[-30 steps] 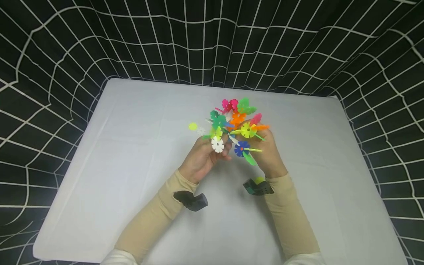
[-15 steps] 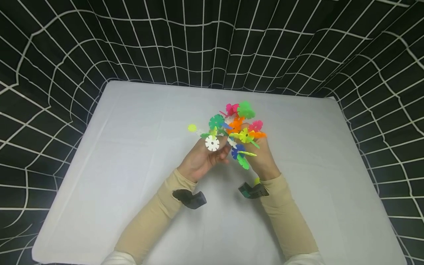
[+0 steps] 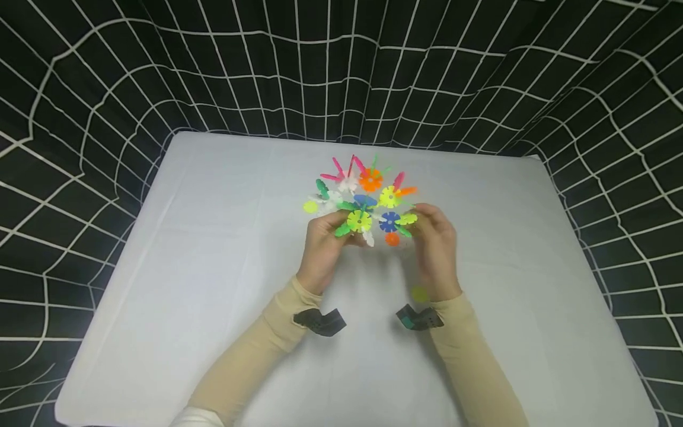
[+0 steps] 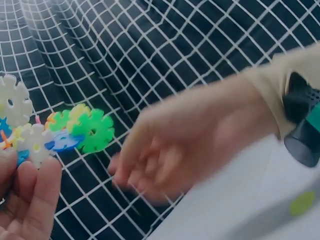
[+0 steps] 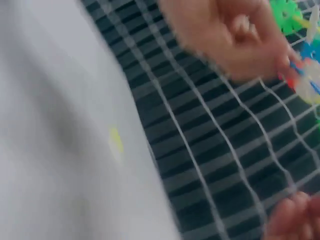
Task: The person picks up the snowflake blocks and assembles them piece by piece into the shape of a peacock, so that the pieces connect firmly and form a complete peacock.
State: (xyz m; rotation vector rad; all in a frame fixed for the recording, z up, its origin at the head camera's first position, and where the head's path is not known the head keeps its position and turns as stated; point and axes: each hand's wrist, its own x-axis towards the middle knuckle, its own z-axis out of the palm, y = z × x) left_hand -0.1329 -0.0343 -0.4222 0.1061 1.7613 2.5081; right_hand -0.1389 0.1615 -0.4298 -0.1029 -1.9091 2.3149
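Note:
A cluster of interlocking notched plastic discs in green, yellow, white, blue, orange and pink is held up over the table. My left hand pinches its left lower side; in the left wrist view those fingertips press near a white disc. At the right of the cluster is my right hand, which overlaps its edge in the head view. The left wrist view shows that right hand blurred, apart from the discs, fingers loosely bent with nothing visible between them. Palm and lower fingers of the left hand are partly hidden.
One loose yellow disc lies on the white table left of the cluster. Another yellow disc lies beside the right wrist. A black curtain with a white grid surrounds the table's back and sides.
The cluster has been turned, so different discs face up. My right hand has come away from behind it and shifted right; the left hand keeps its grip.

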